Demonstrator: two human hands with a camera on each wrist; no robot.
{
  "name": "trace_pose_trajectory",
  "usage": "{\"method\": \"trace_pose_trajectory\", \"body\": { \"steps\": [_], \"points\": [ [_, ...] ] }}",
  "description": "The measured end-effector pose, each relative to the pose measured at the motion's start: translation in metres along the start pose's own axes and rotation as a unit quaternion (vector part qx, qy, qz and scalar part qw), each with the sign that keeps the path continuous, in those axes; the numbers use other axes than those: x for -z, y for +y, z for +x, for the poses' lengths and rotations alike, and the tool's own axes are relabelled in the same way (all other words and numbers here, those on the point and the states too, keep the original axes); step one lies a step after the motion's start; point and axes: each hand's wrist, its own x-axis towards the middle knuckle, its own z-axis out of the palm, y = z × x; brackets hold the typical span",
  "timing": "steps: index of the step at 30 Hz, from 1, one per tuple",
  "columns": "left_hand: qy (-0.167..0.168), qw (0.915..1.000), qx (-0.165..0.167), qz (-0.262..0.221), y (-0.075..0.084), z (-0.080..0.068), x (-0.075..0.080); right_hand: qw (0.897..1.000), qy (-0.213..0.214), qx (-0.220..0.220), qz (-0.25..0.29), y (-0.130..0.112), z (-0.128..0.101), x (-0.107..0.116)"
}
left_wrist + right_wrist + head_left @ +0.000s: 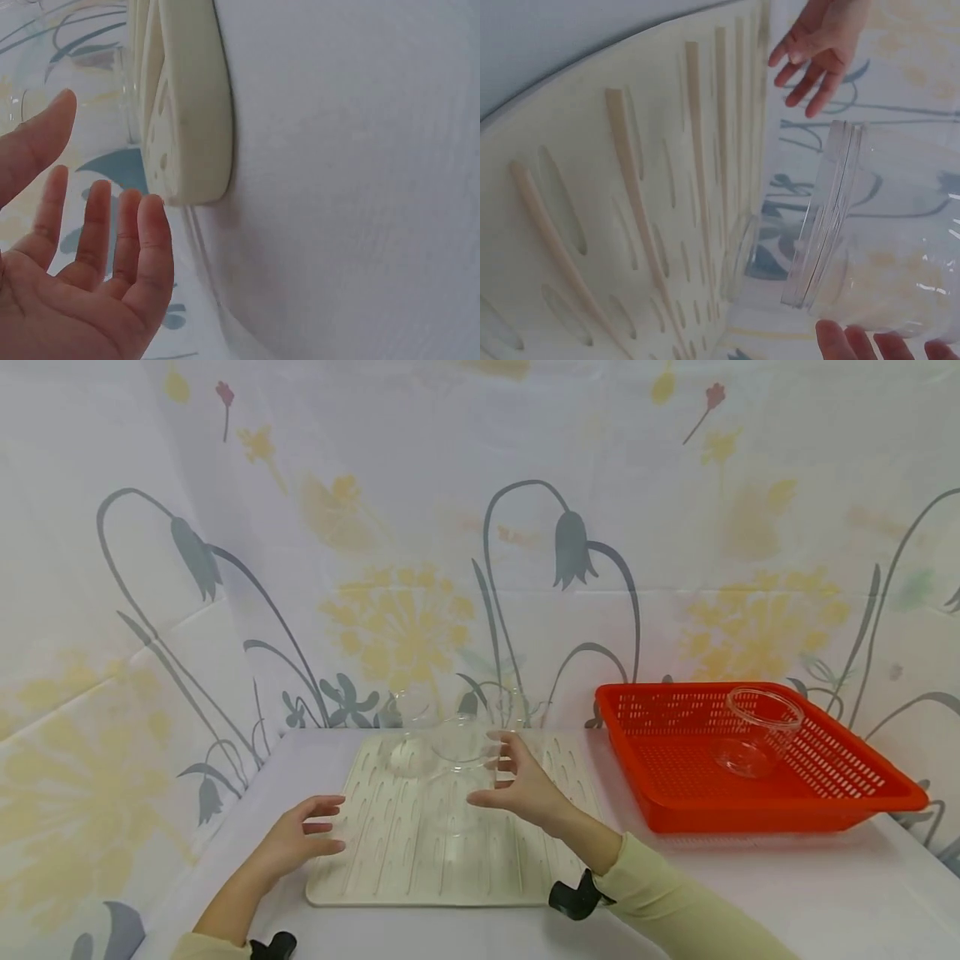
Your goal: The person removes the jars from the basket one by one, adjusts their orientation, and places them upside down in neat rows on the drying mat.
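Observation:
My right hand (525, 781) holds a clear jar (457, 789) over the mat, thumb and fingers curved about its side. In the right wrist view the held jar (889, 232) has its lipped rim facing the mat surface, with a gap between. Its see-through wall makes its outline faint in the head view. My left hand (296, 839) is beside the mat's left edge with relaxed fingers and nothing in it. The cream drying mat (337, 877) is ridged. Another clear jar (408, 752) stands on its back left part, also rim toward the mat in the left wrist view.
A red perforated basket (720, 818) is on the right of the white table (750, 893). Inside it one clear jar (750, 756) stands with its mouth up. Faint clear outlines at the mat's back right are too pale to make out. A flower-printed cloth (450, 527) hangs behind.

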Motion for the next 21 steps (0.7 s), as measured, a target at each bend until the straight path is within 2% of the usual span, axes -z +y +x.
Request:
{"method": "trace_pose_trajectory", "body": {
  "steps": [7, 11, 21],
  "points": [
    [-0.018, 0.9980, 0.060, 0.006, -0.004, 0.000, 0.009, 1.000, -0.008, 0.000, 0.008, 0.002, 0.003, -0.016],
    [-0.027, 0.9957, 0.089, -0.006, -0.006, 0.001, 0.011, 1.000, -0.018, -0.001, 0.006, 0.001, 0.005, -0.026],
    [-0.042, 0.9918, 0.119, -0.023, -0.012, 0.004, 0.014, 0.999, -0.038, -0.014, 0.023, 0.002, 0.012, -0.054]
  ]
}}
